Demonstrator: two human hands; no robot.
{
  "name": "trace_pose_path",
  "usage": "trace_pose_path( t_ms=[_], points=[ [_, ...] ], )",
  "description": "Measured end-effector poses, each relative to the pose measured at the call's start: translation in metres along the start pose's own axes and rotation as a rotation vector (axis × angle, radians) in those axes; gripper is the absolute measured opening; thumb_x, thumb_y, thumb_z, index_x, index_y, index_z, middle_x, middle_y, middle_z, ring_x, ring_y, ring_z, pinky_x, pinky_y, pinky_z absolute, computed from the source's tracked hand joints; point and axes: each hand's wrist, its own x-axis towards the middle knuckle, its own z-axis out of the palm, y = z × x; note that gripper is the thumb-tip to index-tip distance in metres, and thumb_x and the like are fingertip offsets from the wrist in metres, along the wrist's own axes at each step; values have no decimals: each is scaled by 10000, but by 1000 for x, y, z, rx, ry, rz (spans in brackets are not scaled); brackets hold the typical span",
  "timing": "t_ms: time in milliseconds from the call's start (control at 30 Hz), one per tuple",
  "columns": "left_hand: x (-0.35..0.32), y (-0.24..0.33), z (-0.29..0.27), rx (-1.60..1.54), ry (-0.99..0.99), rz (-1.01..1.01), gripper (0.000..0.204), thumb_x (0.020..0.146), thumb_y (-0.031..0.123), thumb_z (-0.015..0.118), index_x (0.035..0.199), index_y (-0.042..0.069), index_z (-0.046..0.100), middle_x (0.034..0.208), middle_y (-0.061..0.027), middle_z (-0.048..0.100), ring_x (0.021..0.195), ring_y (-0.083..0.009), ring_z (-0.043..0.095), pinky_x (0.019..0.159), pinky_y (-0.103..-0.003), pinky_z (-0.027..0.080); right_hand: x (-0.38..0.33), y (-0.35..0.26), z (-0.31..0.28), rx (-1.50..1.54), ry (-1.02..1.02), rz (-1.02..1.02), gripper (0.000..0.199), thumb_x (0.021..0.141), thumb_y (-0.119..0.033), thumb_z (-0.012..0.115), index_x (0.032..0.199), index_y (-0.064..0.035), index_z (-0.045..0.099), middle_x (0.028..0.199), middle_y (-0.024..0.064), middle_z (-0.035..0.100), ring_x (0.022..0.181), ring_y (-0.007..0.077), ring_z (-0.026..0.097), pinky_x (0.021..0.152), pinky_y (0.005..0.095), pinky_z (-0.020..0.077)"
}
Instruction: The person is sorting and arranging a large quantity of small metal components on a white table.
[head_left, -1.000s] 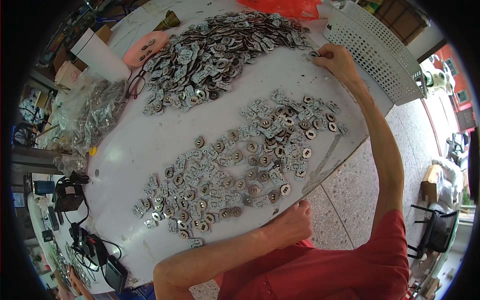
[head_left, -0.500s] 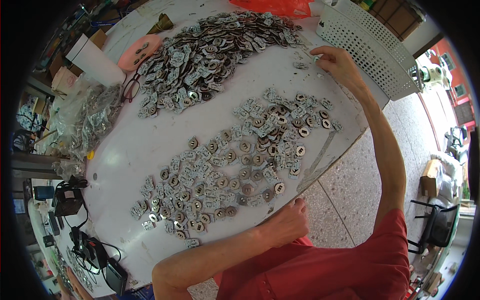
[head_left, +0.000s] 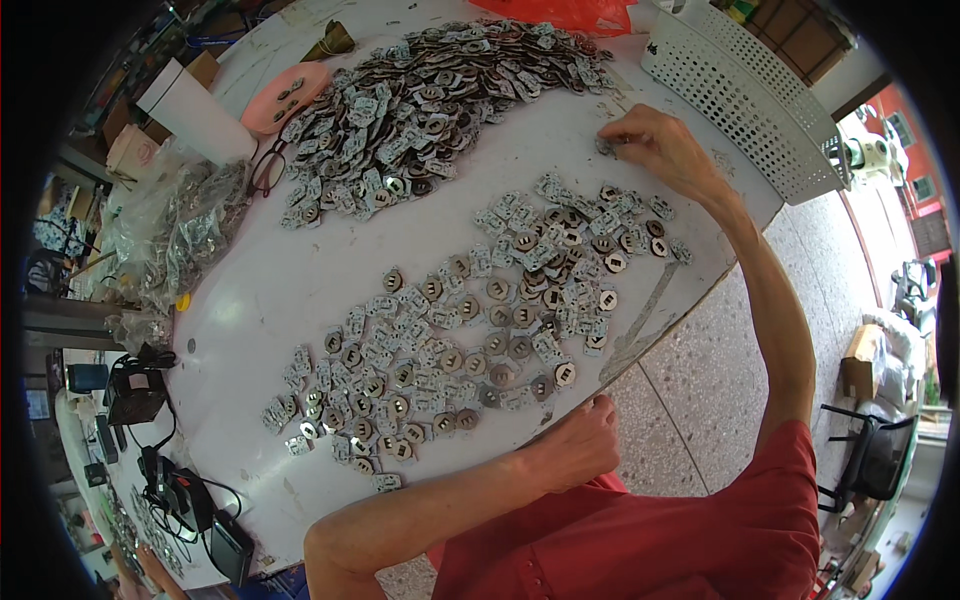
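My right hand [head_left: 660,150] is at the far right of the table, its thumb and fingers pinched on a small metallic part [head_left: 604,147] at the tabletop. My left hand [head_left: 585,442] is curled into a fist by the near table edge; whether anything is inside is hidden. Between my hands spreads a loose layer of small grey parts [head_left: 450,358], some showing a round metal disc with dark slots, others a patterned pale face. Beyond them rises a large heap of similar parts [head_left: 400,110].
A white perforated basket [head_left: 745,100] stands at the far right, near a red plastic bag [head_left: 570,14]. On the left are a pink dish [head_left: 285,98], white cylinder [head_left: 195,112], eyeglasses [head_left: 268,170], clear plastic bags [head_left: 165,235] and black cabled devices [head_left: 185,500]. Another person's hand [head_left: 155,568] shows lower left.
My right hand has moved slightly left and nearer, closing its fingertips on a part that lay apart from it. My left hand stays in place.
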Motion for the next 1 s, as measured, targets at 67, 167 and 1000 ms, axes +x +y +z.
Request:
trace_pose_path(
  t_ms=[67, 167, 1000],
  points=[
    [0, 0, 1, -13, -26, 5, 243, 683, 171, 630, 849, -5, 651, 886, -103, 640, 1003, -267, 555, 797, -376, 479, -12, -12, -3, -5, -48, -11, 264, 786, -74, 626, 1044, -57, 676, 1000, 110, 627, 867, 238, 607, 812, 326, 485],
    [0, 1, 6, -1, 66, -16, 231, 689, 171, 628, 841, -1, 653, 877, -97, 634, 999, -265, 554, 797, -367, 482, -12, -24, -19, 55, -181, 15, 285, 780, -94, 637, 1058, -39, 667, 987, 91, 630, 885, 198, 595, 802, 307, 476],
    [0, 3, 6, -2, 50, -6, 252, 698, 172, 615, 854, -22, 654, 890, -115, 642, 975, -272, 555, 754, -350, 491, 40, 29, -2, 339, 267, 385, 227, 885, -140, 586, 1047, 8, 644, 824, -3, 620, 718, 59, 548, 655, 214, 456]
  ],
)
